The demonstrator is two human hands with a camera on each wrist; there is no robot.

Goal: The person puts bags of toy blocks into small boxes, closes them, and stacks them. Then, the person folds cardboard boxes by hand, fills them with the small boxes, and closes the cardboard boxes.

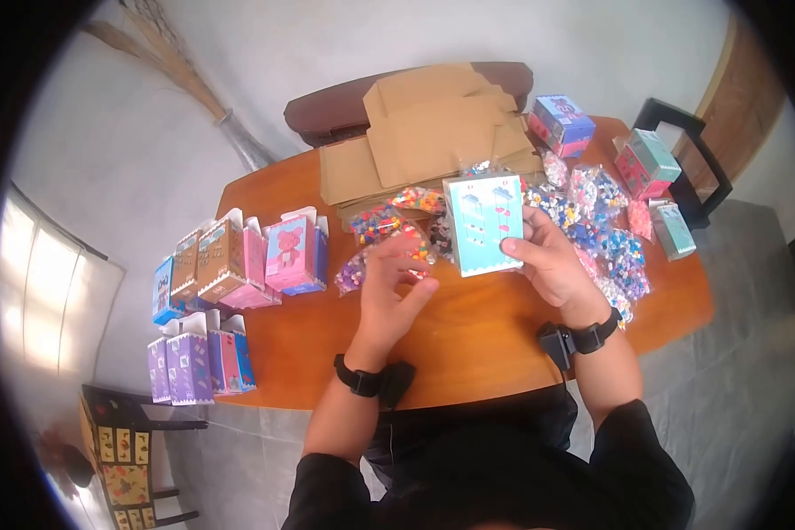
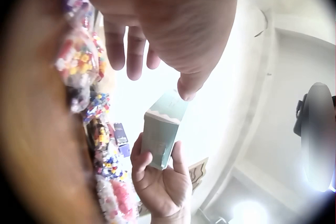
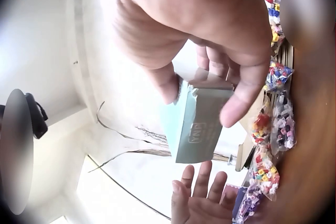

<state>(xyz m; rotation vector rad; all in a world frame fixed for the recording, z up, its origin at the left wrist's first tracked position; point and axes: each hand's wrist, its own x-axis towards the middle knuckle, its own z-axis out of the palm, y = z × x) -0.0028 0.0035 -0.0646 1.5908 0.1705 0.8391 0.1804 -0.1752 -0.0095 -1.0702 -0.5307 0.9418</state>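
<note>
A small pale green cardboard box [image 1: 484,221] with a white scalloped edge and printed figures is held up over the table. My right hand [image 1: 555,265] grips it from the right, thumb on the front face. In the right wrist view the box [image 3: 202,124] sits between thumb and fingers, faint lettering on one side. Left of it, my left hand [image 1: 390,291] is raised and holds nothing, its fingers loosely bent. The left wrist view shows that empty left hand [image 2: 168,24] above the box [image 2: 160,134].
Bags of colourful small bricks [image 1: 605,238] lie across the table's right and middle. Printed boxes with raised flaps [image 1: 225,265] stand at the left. Flat brown cardboard [image 1: 442,124] is stacked at the back. More boxes [image 1: 649,163] stand at the right edge, near a dark chair [image 1: 711,168].
</note>
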